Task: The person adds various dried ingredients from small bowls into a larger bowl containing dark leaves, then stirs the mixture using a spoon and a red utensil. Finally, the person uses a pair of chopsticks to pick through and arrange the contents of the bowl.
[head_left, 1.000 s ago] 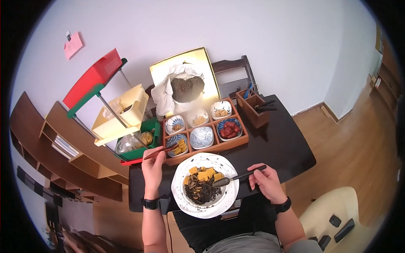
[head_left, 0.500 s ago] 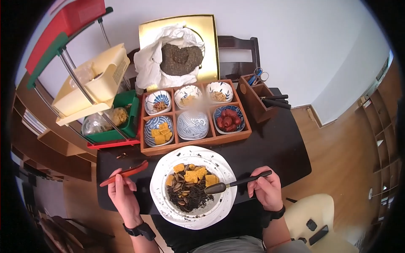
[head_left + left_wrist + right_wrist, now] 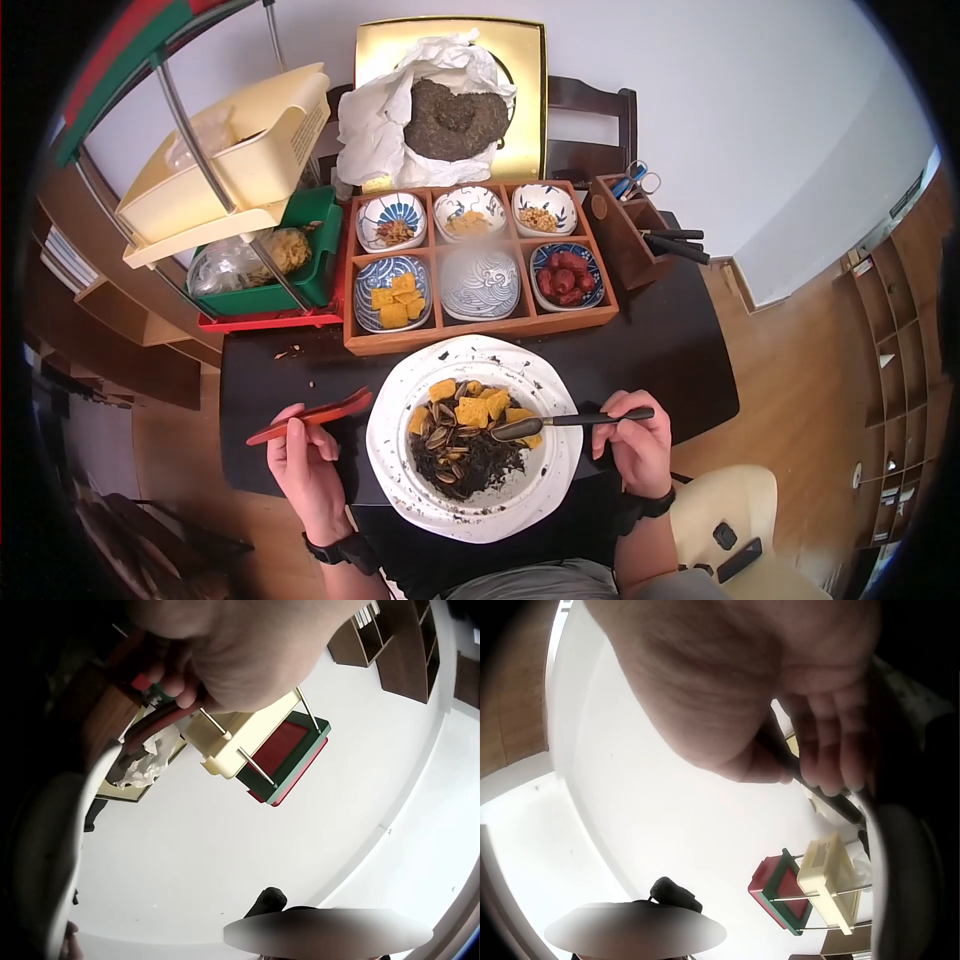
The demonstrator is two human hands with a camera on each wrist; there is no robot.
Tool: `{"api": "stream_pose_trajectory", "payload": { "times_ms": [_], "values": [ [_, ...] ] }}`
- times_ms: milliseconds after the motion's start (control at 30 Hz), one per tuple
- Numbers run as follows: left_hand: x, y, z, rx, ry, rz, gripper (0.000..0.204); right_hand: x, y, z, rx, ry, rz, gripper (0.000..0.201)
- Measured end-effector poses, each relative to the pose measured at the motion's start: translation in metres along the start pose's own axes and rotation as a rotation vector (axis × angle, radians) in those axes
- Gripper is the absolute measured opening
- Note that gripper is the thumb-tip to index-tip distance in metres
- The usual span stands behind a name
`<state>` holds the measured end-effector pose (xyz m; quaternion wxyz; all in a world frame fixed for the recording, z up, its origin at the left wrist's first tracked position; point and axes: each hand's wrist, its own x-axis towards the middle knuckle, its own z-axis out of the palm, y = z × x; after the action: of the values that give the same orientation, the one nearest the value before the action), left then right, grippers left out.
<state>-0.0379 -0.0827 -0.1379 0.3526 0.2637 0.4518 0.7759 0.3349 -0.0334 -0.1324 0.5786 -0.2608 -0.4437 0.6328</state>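
In the head view my left hand [image 3: 308, 478] pinches reddish wooden tongs [image 3: 340, 406], whose tips lie just left of the white bowl [image 3: 385, 440]. My right hand [image 3: 640, 450] grips the black handle of a dark spoon [image 3: 517, 429], its head over the bowl's right side. Inside the bowl are yellow cubes [image 3: 473, 411], striped seeds [image 3: 436, 438] and dark shredded leaves [image 3: 490, 465], with dark bits on the rim. Both wrist views show the holding fingers from below: the left hand [image 3: 232, 660] with the tongs [image 3: 161, 724], the right hand [image 3: 720, 690] round the handle.
Behind the bowl stands a wooden compartment tray [image 3: 480, 336] with patterned dishes, including yellow pieces [image 3: 402, 297] and red dates [image 3: 566, 278]. A tiered rack [image 3: 260, 160] is at left, a wooden caddy [image 3: 630, 235] with scissors at right. A dark pressed cake [image 3: 450, 120] lies behind on white paper.
My left hand has drawn the tongs back from the dish of yellow pieces to the left of the bowl. The right hand keeps the spoon over the bowl; the head view has shifted.
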Motion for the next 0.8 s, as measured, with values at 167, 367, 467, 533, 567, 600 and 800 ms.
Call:
{"api": "stream_pose_trajectory", "payload": {
  "times_ms": [167, 367, 467, 533, 567, 600, 800],
  "values": [
    [0.0002, 0.0024, 0.0037, -0.016, -0.016, 0.006, 0.023, -0.0023, 0.0004, -0.0019, -0.011, 0.029, 0.032, 0.016],
    [0.0016, 0.0010, 0.0016, -0.011, -0.035, -0.022, 0.024, -0.0035, -0.0019, -0.0019, -0.022, 0.053, 0.081, 0.017],
    [0.0023, 0.0010, 0.0021, -0.027, -0.030, -0.022, 0.020, -0.0050, -0.0019, -0.0004, -0.045, 0.067, 0.068, 0.017],
    [0.0020, 0.0022, 0.0021, -0.030, -0.036, -0.030, 0.020, -0.0048, -0.0011, -0.0004, -0.045, 0.070, 0.055, 0.017],
    [0.0019, 0.0027, 0.0024, -0.032, -0.042, -0.035, 0.019, -0.0054, -0.0007, -0.0012, -0.039, 0.070, 0.051, 0.017],
    [0.0017, 0.0029, 0.0030, -0.041, -0.042, -0.039, 0.019, -0.0062, -0.0004, -0.0018, -0.035, 0.072, 0.048, 0.017],
    [0.0036, 0.0020, 0.0012, -0.055, -0.072, 0.000, 0.021, -0.0095, -0.0015, 0.0042, -0.082, 0.081, -0.009, 0.016]
  ]
}}
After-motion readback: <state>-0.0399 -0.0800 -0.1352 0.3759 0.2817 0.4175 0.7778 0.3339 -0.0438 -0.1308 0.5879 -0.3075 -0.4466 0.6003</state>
